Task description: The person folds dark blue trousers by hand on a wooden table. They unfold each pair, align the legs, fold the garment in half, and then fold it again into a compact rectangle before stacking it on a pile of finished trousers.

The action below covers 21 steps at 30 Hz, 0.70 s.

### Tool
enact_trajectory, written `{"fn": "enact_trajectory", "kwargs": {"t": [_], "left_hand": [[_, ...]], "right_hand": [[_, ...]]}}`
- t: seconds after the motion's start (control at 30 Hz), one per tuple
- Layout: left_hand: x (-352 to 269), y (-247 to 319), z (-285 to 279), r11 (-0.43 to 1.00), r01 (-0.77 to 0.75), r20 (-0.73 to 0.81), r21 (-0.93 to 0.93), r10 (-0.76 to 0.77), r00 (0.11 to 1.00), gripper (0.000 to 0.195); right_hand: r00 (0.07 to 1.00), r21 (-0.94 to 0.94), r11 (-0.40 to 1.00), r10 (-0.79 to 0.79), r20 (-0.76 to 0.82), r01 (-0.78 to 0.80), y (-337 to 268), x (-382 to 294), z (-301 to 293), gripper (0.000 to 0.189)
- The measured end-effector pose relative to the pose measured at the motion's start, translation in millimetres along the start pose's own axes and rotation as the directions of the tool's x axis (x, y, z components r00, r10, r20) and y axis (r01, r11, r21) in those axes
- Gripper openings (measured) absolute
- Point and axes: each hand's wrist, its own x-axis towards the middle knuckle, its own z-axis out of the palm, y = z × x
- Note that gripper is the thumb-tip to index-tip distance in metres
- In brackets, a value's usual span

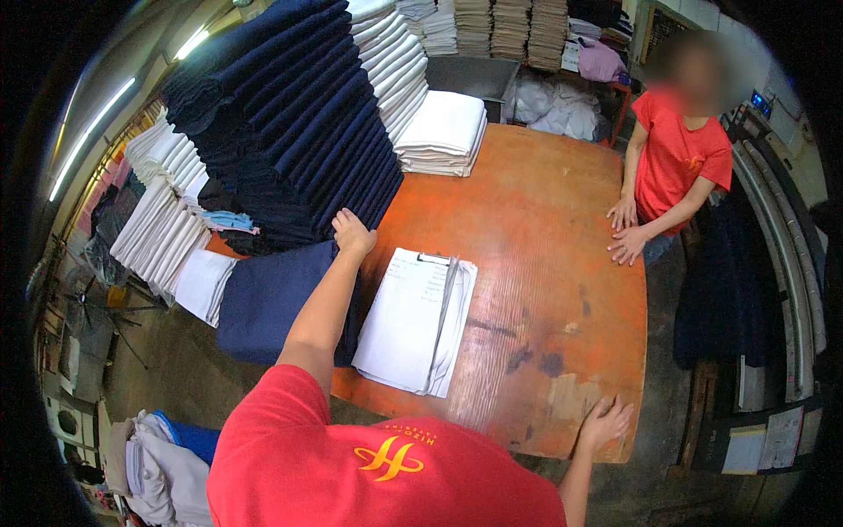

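Observation:
My left hand (354,234) reaches out to the near lower corner of a tall, leaning stack of folded navy cloths (296,125), its fingers resting against the folds. Below my left arm lies a folded navy cloth (276,303) at the table's left side. My right hand (607,420) rests on the near right corner of the orange-brown wooden table (546,263), fingers spread, holding nothing. Between my arms, a clipboard with paper sheets (408,323) lies on the tabletop; the top sheet bears handwriting.
White folded cloths (441,128) are stacked behind the navy pile, and more white cloths (164,230) stand left. Across the table, a person in a red shirt (685,158) rests both hands on its edge. Long rolls (784,263) lie right. A cloth heap (164,468) sits lower left.

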Motion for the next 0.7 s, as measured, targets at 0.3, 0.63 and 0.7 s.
{"fn": "enact_trajectory", "kwargs": {"t": [0.3, 0.63, 0.7], "left_hand": [[-8.0, -19.1, -24.0, 0.991, -0.134, -0.126, 0.016, 0.135, 0.983, 0.090], [-9.9, -24.3, -90.2, 0.950, -0.301, -0.320, -0.083, 0.261, 0.911, 0.068], [-11.9, -27.3, -97.6, 0.964, -0.261, -0.217, -0.059, 0.243, 0.946, 0.065]], "right_hand": [[0.998, -0.018, 0.999, 0.051, 0.030, -0.050, -7.6, 0.8, -4.9, 0.047], [1.000, -0.032, 0.999, 0.018, -0.016, -0.018, -1.6, 0.3, 4.0, 0.046], [1.000, -0.044, 0.999, 0.017, -0.021, -0.018, -1.5, 0.9, 4.5, 0.046]]}}
